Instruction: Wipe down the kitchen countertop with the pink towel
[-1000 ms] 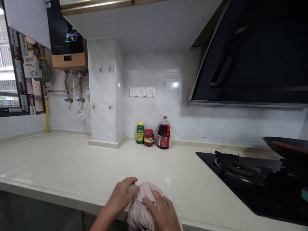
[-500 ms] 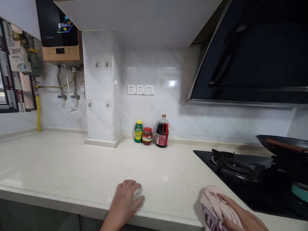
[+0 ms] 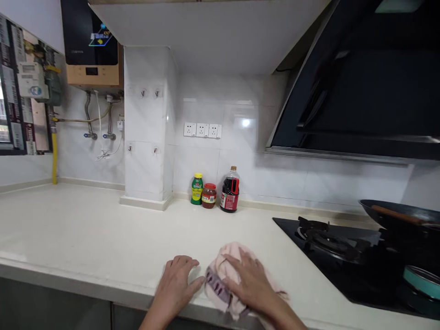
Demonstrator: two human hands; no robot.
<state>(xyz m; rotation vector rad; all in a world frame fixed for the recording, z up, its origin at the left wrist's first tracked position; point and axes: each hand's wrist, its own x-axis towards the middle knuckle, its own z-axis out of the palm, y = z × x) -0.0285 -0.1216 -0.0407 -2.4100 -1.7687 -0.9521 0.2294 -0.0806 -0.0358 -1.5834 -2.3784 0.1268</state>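
Observation:
Under my right hand [image 3: 249, 279] lies a bunched pink cloth [image 3: 220, 298] with a purple band and dark lettering. The fingers press and grip it against the pale countertop [image 3: 103, 238], near the front edge. Just left of the cloth, my left hand [image 3: 178, 279] rests near the counter's front edge, thumb and fingers apart, with nothing in it. A small gap separates the left thumb from the cloth.
Against the back wall stand a green bottle with yellow cap [image 3: 197, 189], a red-lidded jar [image 3: 209, 196] and a dark sauce bottle [image 3: 229, 190]. To the right is a black gas stove [image 3: 309, 238] with a wok [image 3: 395, 215] and a teal-rimmed pan [image 3: 421, 282], below a range hood [image 3: 360, 91].
My right hand has carried the pink cloth leftward from beside the stove to close by my left hand. The left hand stays nearly in place. The view has shifted slightly.

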